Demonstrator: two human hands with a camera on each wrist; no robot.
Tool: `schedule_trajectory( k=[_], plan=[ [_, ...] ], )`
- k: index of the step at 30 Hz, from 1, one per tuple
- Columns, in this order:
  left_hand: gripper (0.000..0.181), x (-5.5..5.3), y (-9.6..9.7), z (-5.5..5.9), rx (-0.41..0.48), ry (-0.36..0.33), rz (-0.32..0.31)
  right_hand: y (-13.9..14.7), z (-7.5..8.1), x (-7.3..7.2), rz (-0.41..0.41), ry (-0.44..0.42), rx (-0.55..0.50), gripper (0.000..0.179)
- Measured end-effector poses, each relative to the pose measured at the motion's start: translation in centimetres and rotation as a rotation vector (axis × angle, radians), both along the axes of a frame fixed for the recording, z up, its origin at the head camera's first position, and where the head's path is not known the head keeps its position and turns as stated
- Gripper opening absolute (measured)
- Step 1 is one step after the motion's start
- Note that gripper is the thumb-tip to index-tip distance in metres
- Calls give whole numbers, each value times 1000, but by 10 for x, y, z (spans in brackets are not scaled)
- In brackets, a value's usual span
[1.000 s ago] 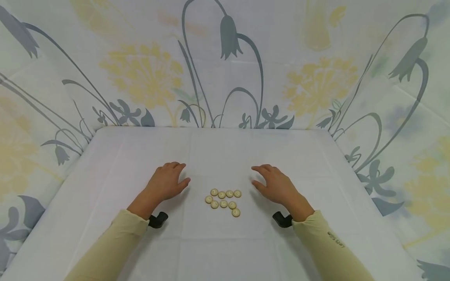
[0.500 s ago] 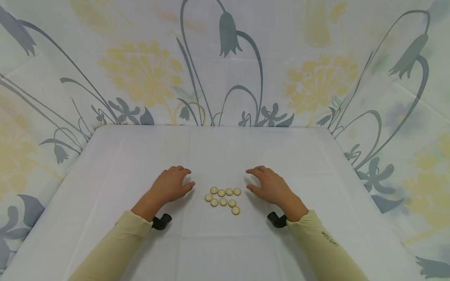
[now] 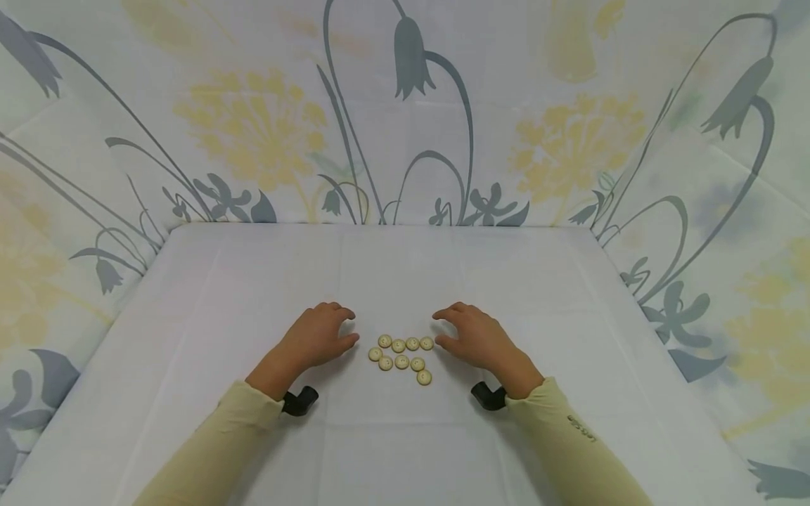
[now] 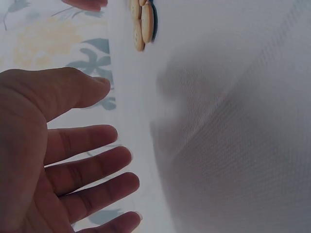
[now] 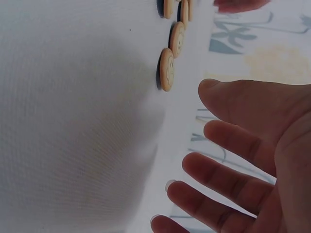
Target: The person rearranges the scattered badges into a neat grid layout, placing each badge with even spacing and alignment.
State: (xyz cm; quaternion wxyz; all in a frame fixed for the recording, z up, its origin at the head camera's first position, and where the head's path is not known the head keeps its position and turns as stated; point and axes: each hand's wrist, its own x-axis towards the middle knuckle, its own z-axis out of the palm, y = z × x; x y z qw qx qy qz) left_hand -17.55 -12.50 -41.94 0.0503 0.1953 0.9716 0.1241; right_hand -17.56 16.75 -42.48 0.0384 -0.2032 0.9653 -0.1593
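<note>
Several round, pale wooden discs with dark marks on their faces (image 3: 401,362) lie in two rough rows on the white table. In the head view my left hand (image 3: 316,336) hovers to their left, fingers spread and relaxed, holding nothing. Opposite it, on the right, my right hand (image 3: 474,337) has its thumb tip close beside the end disc (image 3: 427,343) of the far row. The left wrist view shows the thumb and fingers apart, with discs (image 4: 147,23) beyond them. From the right wrist, a disc (image 5: 167,69) stands out just past the thumb.
A white cloth covers the table (image 3: 405,450). Behind it and along both sides hangs a floral-printed cloth (image 3: 411,140). A black wrist mount (image 3: 300,401) sits at the left cuff and another black mount (image 3: 489,396) at the right cuff.
Both hands have moved inward toward the discs, the left one rightward and the right one leftward. The discs have kept their arrangement; the head view has shifted slightly.
</note>
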Motion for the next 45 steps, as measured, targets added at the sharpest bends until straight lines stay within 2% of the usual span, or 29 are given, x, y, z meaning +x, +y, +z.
schedule_trajectory(
  k=[6,12,20,34,45],
  plan=[
    [38,3,5,3,20,-35,-16,-3,-3,-2,29,1,17,37],
    [37,4,9,3,24,-59,-33,-8,-3,-5,22,-22,24,35],
    [35,3,15,-2,28,-66,-52,-15,0,-5,21,-64,39,32],
    [32,4,22,-15,42,-63,-88,-20,-7,-5,31,-72,34,26],
    [28,6,25,-18,67,-66,-137,-22,-11,-4,33,-95,10,25]
  ],
)
